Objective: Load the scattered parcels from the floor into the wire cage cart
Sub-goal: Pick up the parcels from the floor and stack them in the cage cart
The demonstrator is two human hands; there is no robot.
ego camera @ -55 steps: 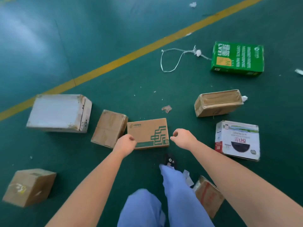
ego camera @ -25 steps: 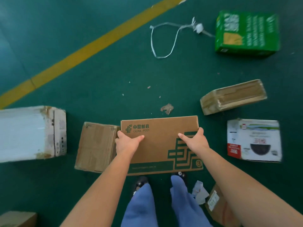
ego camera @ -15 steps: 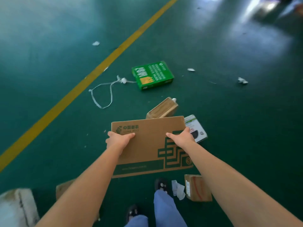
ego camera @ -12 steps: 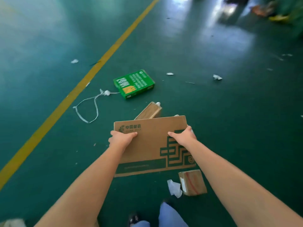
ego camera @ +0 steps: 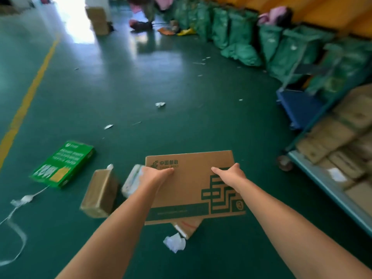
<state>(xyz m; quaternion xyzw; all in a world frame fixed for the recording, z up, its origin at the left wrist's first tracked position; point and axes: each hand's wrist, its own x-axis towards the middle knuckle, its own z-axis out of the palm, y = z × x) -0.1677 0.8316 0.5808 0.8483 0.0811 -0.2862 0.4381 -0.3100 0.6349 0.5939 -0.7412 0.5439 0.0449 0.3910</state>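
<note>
Both hands, left [ego camera: 154, 175] and right [ego camera: 231, 175], grip a printed box [ego camera: 191, 182] above the floor [ego camera: 181, 87]; cart [ego camera: 330, 184] at three o'clock.

Matt brown cardboard box [ego camera: 189, 186] with green print, glossy green floor [ego camera: 141, 77] reflecting light, glossy green carton [ego camera: 62, 164], tape-wrapped shiny parcel [ego camera: 99, 193], crumpled white paper [ego camera: 174, 243], green cloth sacks [ego camera: 241, 37]
</note>
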